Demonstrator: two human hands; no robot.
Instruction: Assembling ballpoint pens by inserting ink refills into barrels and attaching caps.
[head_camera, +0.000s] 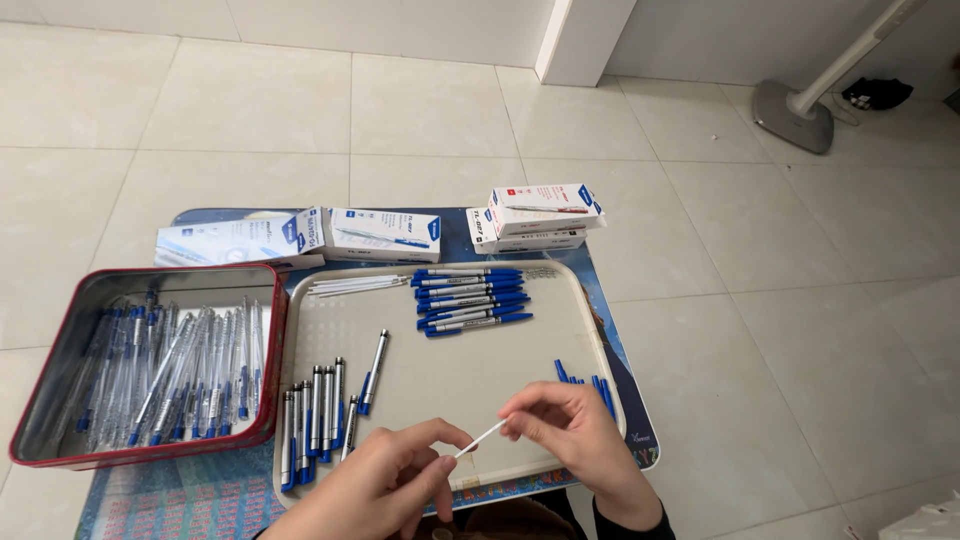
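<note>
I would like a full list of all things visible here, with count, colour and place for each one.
refill tube: one, white, held between both hands above the tray's near edge
tray: one, pale grey, on the mat in the middle
finished pens: about eight, blue and white, far part of the tray
spare refills: a few, white, far left of the tray
pen barrels: about eight, silver and blue, near left of the tray
blue caps: several, right edge of the tray
tin: one, red rim, left of the tray, full of clear pen parts
boxes: about four, white and blue, behind the tray
fan base: one, grey, far right floor
left hand: one, bottom centre
right hand: one, bottom right of centre
</note>
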